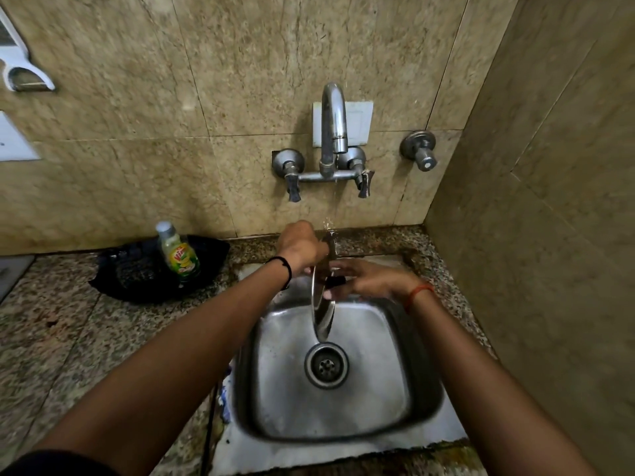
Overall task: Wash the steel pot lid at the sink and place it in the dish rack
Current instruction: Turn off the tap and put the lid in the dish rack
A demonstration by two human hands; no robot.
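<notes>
Lid [322,314] is held on edge over the sink [426,383], upright and nearly edge-on to the camera, its lower rim hanging just above the drain [325,364] and its top under a thin stream from the tap [334,115]. Left hand [302,247] is closed over the top rim, fingers curled round it; right hand [369,278] has its fingers spread around the black knob [335,281] on the lid's right face, whether pinching it or only steadying I cannot tell. Handling guess: thin steel, stiff, light, won't break, but wet and likely slick; the rim is thin and will slip through wet fingers, so the knob looks the surest hold, with the other hand hooked on the rim to stop it swinging. A drop into the steel sink would mean clatter and splash, not damage. Around: a soap bottle [178,252] stands in a black tray [130,273] on the desk [62,321] left of the sink, near the left forearm but apart from it. Tap handles [293,188] and a spare valve [421,149] sit on the wall behind. Side wall is close on the right. No dish rack in view, so where the lid goes can't be told; nothing blocks the lid over the sink itself.
</notes>
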